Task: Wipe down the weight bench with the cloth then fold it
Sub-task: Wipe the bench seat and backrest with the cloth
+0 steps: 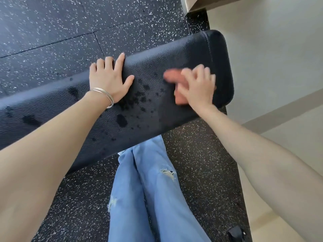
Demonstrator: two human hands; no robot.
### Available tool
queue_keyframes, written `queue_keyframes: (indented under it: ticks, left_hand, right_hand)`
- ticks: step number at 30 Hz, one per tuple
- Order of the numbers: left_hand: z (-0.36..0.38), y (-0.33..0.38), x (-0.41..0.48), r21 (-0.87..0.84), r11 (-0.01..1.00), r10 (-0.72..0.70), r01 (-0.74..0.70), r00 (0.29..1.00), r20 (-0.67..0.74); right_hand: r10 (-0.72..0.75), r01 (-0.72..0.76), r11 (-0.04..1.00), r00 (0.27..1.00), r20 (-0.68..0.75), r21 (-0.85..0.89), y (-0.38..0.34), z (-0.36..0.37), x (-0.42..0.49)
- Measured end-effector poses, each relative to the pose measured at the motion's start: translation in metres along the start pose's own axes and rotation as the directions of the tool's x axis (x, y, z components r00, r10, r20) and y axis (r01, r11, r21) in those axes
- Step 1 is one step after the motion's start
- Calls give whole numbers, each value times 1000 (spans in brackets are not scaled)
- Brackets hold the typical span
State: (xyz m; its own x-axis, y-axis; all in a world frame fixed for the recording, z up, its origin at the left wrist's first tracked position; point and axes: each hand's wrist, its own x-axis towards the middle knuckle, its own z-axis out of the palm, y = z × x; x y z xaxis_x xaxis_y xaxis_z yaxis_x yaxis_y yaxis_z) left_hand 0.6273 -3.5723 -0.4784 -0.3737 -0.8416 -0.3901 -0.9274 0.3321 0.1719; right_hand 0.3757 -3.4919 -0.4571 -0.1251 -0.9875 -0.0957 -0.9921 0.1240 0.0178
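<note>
Two hands on desk — black padded top, wet droplets across middle. Left hand flat, fingers spread, bracing far edge, gripping nothing. Right hand pressed on pinkish cloth, blurred, bunched under palm near desk's right end. Step in hand, by judgement: wiping; fold not begun. Risks: droplets between hands missed if strokes stay at right end; wet vinyl slick — braced left hand may slide; bunched cloth could smear rather than lift water.
</note>
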Motion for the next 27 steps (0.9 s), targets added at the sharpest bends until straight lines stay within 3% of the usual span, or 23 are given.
queue_keyframes:
  ticks: [1, 2, 3, 4, 6, 9, 11, 13, 16, 19, 22, 25, 27]
  left_hand:
    - [0, 0, 0, -3, 1000, -3, 3, 1000, 0]
    - [0, -1, -1, -10, 1000, -6, 6, 1000, -1]
    - [-1, -1, 0, -19, 1000, -10, 10, 1000, 0]
    - [-1, -2, 0, -28, 1000, -13, 13, 1000, 3]
    - [-3, -3, 2, -46, 999, -12, 13, 1000, 14]
    - [-4, -5, 2, -70, 997, -20, 20, 1000, 6]
    - [-3, -6, 0, -75, 997, -21, 21, 1000, -4]
    - [-3, -8, -3, -80, 996, -25, 25, 1000, -7]
    - [-2, -13, -7, -74, 997, -35, 34, 999, -13]
    - [-1, -15, -8, -67, 997, -43, 42, 999, -14]
    - [0, -13, -8, -65, 995, -74, 72, 997, -21]
    - [-1, -8, -6, -78, 991, -108, 107, 994, -4]
    - [-3, -6, -5, -85, 988, -131, 131, 991, 5]
  right_hand:
    - [246, -245, 969, 969, -31, 45, -8, 0, 24]
    - [463, -456, 881, 885, -41, 123, -18, 0, 47]
    - [601, -585, 789, 799, -37, 189, -30, 0, 67]
    - [649, -632, 750, 760, -31, 195, -43, 2, 80]
    - [554, -549, 831, 831, -49, 91, -62, 2, 83]
    - [90, -86, 995, 993, -71, 58, -63, -7, 40]
    - [-318, 319, 945, 948, -20, 72, -38, -9, 9]
    - [-529, 527, 848, 848, 34, 45, -7, -9, -6]
    - [-413, 413, 911, 911, 16, 18, 15, -8, 7]
    - [-34, 34, 999, 999, 16, 13, -7, -6, 43]
    - [323, -322, 943, 947, 3, 81, -46, -2, 72]
    - [297, -297, 955, 954, -36, 13, -64, -1, 72]
    - [91, -91, 996, 993, -70, 5, -58, -6, 58]
